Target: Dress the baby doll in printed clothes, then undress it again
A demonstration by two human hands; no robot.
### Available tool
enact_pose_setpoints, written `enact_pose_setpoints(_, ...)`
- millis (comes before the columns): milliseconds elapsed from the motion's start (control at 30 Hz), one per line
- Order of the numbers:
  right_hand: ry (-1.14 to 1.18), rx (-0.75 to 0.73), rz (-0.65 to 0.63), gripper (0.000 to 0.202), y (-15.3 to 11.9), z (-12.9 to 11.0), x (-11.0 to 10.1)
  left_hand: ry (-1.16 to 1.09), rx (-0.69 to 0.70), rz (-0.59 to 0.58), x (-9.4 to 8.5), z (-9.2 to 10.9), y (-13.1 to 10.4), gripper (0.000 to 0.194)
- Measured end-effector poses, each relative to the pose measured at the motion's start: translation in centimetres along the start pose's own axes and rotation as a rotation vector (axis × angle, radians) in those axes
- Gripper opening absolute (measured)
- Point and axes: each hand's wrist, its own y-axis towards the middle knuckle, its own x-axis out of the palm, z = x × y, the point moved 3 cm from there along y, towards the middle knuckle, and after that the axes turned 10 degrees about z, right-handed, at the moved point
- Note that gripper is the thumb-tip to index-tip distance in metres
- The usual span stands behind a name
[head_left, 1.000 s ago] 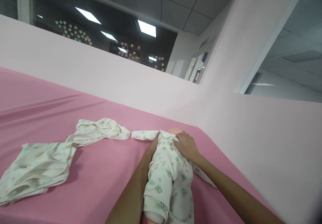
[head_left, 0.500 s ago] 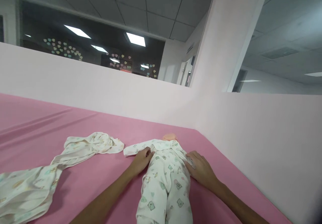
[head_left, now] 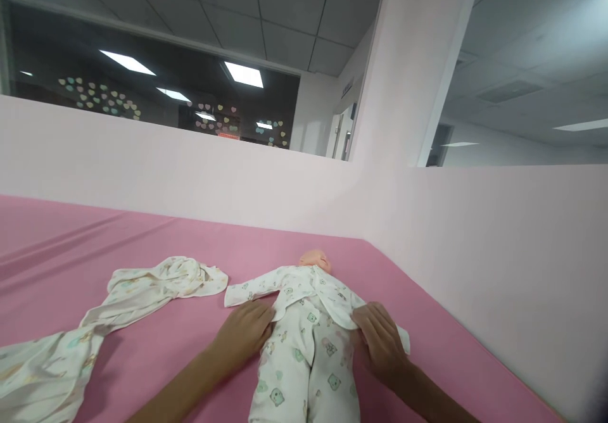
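Observation:
A baby doll (head_left: 315, 259) lies on its back, head toward the wall, dressed in white printed clothes. The hem of its white baby top (head_left: 297, 284) spreads over the waist of the matching trousers (head_left: 304, 359). My left hand (head_left: 247, 327) is at the hem's left corner, fingers closed on the cloth. On the other side, my right hand (head_left: 380, 337) pinches the right corner of the hem. One sleeve stretches out to the left; the other passes partly behind my right hand. The trouser legs run out of the picture at the bottom.
Another white printed cloth garment (head_left: 161, 284) lies crumpled and twisted at the left on the pink padded surface (head_left: 180, 353). Pale walls (head_left: 228, 182) with windows above border the surface at the back and right.
Both hands have moved toward the doll's waist, drawing the top's hem down over the trousers. The top now lies flatter, and more of the doll's head shows.

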Motion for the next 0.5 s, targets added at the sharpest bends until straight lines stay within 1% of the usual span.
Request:
enact_pose_setpoints(33, 0.0, -0.025, -0.019, 0.015, -0.8, -0.3, -0.1, 0.046, 0.025, -0.015, -0.1, -0.1, -0.5, 0.025)
enact_pose_setpoints(67, -0.002, -0.012, -0.04, 0.015, -1.7, -0.4, -0.1, 0.061, 0.016, -0.027, -0.2, -0.2, -0.8, 0.025)
enact_pose_setpoints(133, -0.01, 0.096, -0.086, 0.01, -3.1, -0.1, 0.1, 0.023, -0.06, -0.034, -0.6, -0.4, -1.1, 0.024)
enact_pose_setpoints(167, -0.019, 0.199, -0.121, 0.007, -3.7, 0.3, 0.2, -0.019, -0.107, -0.022, -0.7, -0.5, -1.0, 0.023)
enact_pose_setpoints(200, -0.033, 0.338, -0.162, 0.005, -4.3, 0.8, 0.4, -0.068, -0.145, -0.002, -0.9, -0.5, -0.9, 0.024)
enact_pose_setpoints(233, -0.049, 0.499, -0.214, 0.007, -4.8, 1.3, 0.6, -0.118, -0.167, 0.022, -1.0, -0.4, -0.6, 0.029)
enact_pose_setpoints(300, -0.062, 0.792, -0.329, 0.011, -5.6, 2.0, 1.1, -0.19, -0.162, 0.06, -1.2, 0.1, 0.3, 0.039)
enact_pose_setpoints(333, -0.052, 0.882, -0.376, 0.009, -5.7, 2.2, 1.3, -0.213, -0.149, 0.071, -1.3, 0.4, 0.8, 0.038)
enact_pose_setpoints(367, -0.035, 0.934, -0.414, 0.008, -5.7, 2.3, 1.5, -0.236, -0.145, 0.08, -1.4, 0.8, 1.4, 0.035)
enact_pose_setpoints(400, -0.012, 0.956, -0.448, 0.011, -5.7, 2.2, 1.6, -0.266, -0.158, 0.094, -1.5, 1.2, 2.0, 0.03)
enact_pose_setpoints(467, 0.015, 0.963, -0.483, 0.019, -5.6, 2.0, 1.4, -0.344, -0.265, 0.147, -1.9, 1.9, 3.0, 0.024)
enact_pose_setpoints(500, 0.014, 0.935, -0.471, 0.022, -5.6, 1.7, 1.1, -0.395, -0.344, 0.164, -2.2, 2.2, 3.3, 0.026)
